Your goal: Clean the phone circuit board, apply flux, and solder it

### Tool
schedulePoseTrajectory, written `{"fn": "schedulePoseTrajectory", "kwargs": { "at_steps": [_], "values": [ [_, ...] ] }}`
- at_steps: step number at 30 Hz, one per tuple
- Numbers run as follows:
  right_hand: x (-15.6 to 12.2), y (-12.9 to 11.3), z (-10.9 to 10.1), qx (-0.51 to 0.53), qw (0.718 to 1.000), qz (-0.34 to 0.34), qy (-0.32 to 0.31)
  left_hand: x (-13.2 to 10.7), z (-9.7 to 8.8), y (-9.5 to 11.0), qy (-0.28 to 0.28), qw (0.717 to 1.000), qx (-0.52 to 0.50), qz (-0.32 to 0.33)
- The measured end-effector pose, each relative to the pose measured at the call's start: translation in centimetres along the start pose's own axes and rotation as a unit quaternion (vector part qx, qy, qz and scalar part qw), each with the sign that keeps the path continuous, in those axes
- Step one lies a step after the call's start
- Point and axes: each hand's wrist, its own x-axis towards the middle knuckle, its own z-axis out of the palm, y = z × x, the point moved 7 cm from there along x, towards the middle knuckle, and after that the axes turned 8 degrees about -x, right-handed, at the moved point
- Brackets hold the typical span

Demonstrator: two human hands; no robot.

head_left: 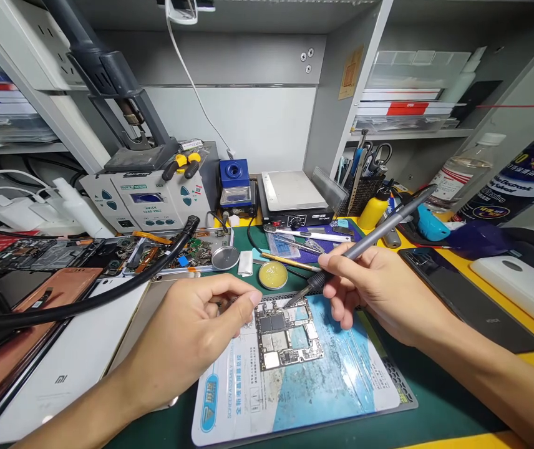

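A phone circuit board (274, 323) lies on a blue and white printed mat (332, 386). My right hand (365, 284) grips a grey soldering iron (382, 231) like a pen, its tip slanting down to the board's upper edge. At the board's upper left, my left hand (211, 324) is closed in a pinch, thumb against index finger. Whatever sits in that pinch, if anything, is too small or hidden to make out. Just behind the board stands an open round tin of yellowish paste (273, 275), with its lid (224, 257) to the left.
A hot air station (155, 199) stands back left, its black hose (155, 268) arching over phone parts. Behind the board are a blue iron stand (235, 181) and a heating plate (295, 190). A dark phone (468, 299) and bottles (463, 168) occupy the right.
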Motion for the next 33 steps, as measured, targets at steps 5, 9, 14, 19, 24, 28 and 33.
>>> {"fn": "schedulePoseTrajectory", "kwargs": {
  "at_steps": [5, 9, 14, 19, 24, 28, 33],
  "values": [
    [0.04, 0.00, -0.04, 0.000, 1.000, -0.001, -0.001, -0.06, 0.07, 0.04, 0.001, 1.000, 0.022, -0.003],
    [0.16, 0.03, -0.02, 0.003, 1.000, 0.000, 0.000, -0.15, 0.05, 0.04, 0.000, 1.000, 0.022, -0.004],
    [0.13, -0.05, 0.01, 0.004, 1.000, 0.003, 0.003, -0.15, 0.00, 0.02, 0.003, 1.000, 0.010, -0.001],
    [0.03, -0.30, 0.17, 0.001, 1.000, 0.000, 0.003, -0.11, -0.04, -0.02, 0.014, 1.000, -0.001, -0.001],
    [0.01, -0.23, -0.01, -0.006, 1.000, -0.006, 0.006, -0.19, 0.17, 0.04, 0.012, 1.000, 0.000, 0.003],
    [0.01, -0.18, -0.03, -0.011, 1.000, -0.006, -0.002, -0.25, 0.19, -0.03, 0.009, 1.000, 0.006, -0.002],
    [0.02, -0.25, 0.06, -0.007, 1.000, -0.003, 0.001, -0.28, 0.15, -0.14, 0.007, 1.000, 0.013, -0.004]
  ]
}}
